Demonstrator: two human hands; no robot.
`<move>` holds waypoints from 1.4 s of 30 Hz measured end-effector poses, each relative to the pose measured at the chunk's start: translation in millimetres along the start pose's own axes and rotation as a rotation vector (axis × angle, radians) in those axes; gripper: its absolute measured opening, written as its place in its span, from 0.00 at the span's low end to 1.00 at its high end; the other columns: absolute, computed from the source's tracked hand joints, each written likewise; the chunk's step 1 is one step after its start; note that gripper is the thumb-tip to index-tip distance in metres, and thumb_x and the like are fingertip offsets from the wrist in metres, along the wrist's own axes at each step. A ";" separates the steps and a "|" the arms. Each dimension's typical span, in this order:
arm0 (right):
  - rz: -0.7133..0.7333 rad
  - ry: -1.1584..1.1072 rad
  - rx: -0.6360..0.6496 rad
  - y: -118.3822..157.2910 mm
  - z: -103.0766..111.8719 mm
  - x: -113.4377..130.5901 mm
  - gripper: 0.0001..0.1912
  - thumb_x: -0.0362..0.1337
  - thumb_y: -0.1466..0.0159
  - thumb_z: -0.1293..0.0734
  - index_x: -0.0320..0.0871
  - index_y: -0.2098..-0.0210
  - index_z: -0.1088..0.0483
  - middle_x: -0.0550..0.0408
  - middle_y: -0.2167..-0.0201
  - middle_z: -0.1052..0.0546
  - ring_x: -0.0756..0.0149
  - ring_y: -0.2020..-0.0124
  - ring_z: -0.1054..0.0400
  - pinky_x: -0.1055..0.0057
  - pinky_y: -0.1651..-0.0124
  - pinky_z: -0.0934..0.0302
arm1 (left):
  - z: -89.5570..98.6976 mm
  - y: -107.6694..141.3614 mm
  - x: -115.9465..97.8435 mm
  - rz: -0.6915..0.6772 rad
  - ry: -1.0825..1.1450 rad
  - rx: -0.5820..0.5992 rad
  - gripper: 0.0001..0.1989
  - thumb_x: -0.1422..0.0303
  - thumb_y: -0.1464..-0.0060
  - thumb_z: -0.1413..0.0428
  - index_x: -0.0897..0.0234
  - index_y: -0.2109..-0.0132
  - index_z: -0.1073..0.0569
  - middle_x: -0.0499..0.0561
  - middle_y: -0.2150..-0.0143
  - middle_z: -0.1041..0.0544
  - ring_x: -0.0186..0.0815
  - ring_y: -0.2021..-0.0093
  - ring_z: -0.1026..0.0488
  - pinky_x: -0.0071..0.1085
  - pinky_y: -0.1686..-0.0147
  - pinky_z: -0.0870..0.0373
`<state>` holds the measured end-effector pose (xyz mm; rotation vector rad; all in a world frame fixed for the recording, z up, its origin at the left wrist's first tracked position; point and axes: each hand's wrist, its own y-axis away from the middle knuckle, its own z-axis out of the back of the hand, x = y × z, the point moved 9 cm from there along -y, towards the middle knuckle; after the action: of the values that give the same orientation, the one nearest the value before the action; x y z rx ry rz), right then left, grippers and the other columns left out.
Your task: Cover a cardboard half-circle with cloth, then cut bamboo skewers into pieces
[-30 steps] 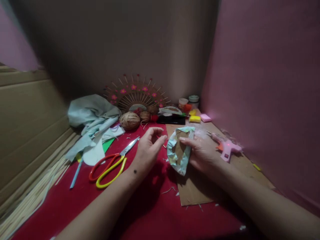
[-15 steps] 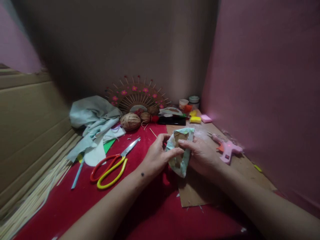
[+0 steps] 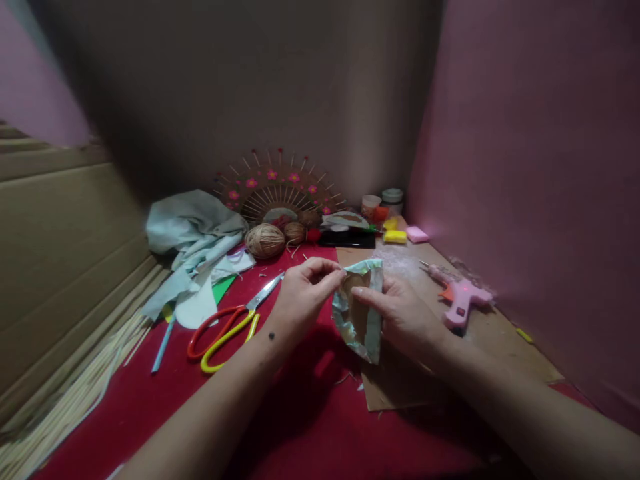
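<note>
A curved cardboard piece (image 3: 358, 310) with pale blue-green fabric folded over its edges is held up above the table. My right hand (image 3: 405, 310) grips its right side, thumb on the bare cardboard and fingers behind. Thumb and fingertips of my left hand (image 3: 313, 287) are pinched together at the piece's upper left edge; what lies between them is too small to make out. Scissors (image 3: 235, 323) with one red and one yellow handle lie left of my left hand. A pink glue gun (image 3: 463, 297) rests to the right of my right hand.
Cardboard sheet (image 3: 395, 390) lies on the red cloth (image 3: 310, 427). Behind are twine balls (image 3: 265, 241), a flowered fan (image 3: 280, 183), a black flat object (image 3: 347, 239) and yellow clay (image 3: 395, 237). Crumpled fabric (image 3: 193, 220) and thin sticks (image 3: 75, 400) are at left.
My left hand has moved left and up off the face of the piece to its upper left edge, fingertips pinched. The piece has turned slightly, and the whole view has shifted a little.
</note>
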<state>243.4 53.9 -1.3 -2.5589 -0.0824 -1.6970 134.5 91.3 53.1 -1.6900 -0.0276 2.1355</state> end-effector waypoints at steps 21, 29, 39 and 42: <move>0.013 -0.152 0.086 -3.7 -5.2 -6.7 0.06 0.28 0.46 0.36 0.43 0.70 0.29 0.60 0.78 0.28 0.70 0.76 0.36 0.70 0.69 0.42 | -24.5 31.1 -32.5 -0.734 -0.752 -0.163 0.09 0.74 0.39 0.55 0.68 0.62 0.31 0.54 0.68 0.29 0.36 0.68 0.30 0.32 0.66 0.30; 0.033 -0.156 0.049 -7.2 -1.3 -2.6 0.04 0.32 0.47 0.32 0.43 0.70 0.28 0.58 0.75 0.26 0.66 0.71 0.32 0.70 0.66 0.40 | -48.9 42.1 -27.2 -0.777 -1.012 -0.082 0.13 0.78 0.40 0.57 0.75 0.51 0.33 0.60 0.63 0.30 0.41 0.62 0.30 0.34 0.66 0.27; 0.027 -0.163 0.021 -8.7 5.9 2.3 0.06 0.33 0.49 0.30 0.42 0.70 0.28 0.57 0.74 0.25 0.66 0.70 0.31 0.68 0.63 0.39 | -40.1 52.3 -40.6 -0.848 -0.783 -0.055 0.14 0.78 0.41 0.55 0.74 0.49 0.34 0.63 0.58 0.26 0.42 0.57 0.29 0.37 0.57 0.29; 0.000 -0.149 -0.028 -6.7 7.1 4.2 0.06 0.31 0.50 0.30 0.42 0.71 0.29 0.57 0.75 0.25 0.67 0.72 0.32 0.68 0.63 0.39 | -10.3 32.1 -34.0 -0.598 -0.478 -0.118 0.08 0.76 0.42 0.51 0.67 0.56 0.30 0.54 0.63 0.26 0.35 0.62 0.28 0.31 0.60 0.30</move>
<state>250.9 61.1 0.1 -2.7024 -0.0665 -1.5157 140.3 48.2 73.3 -1.0022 -0.7119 2.0204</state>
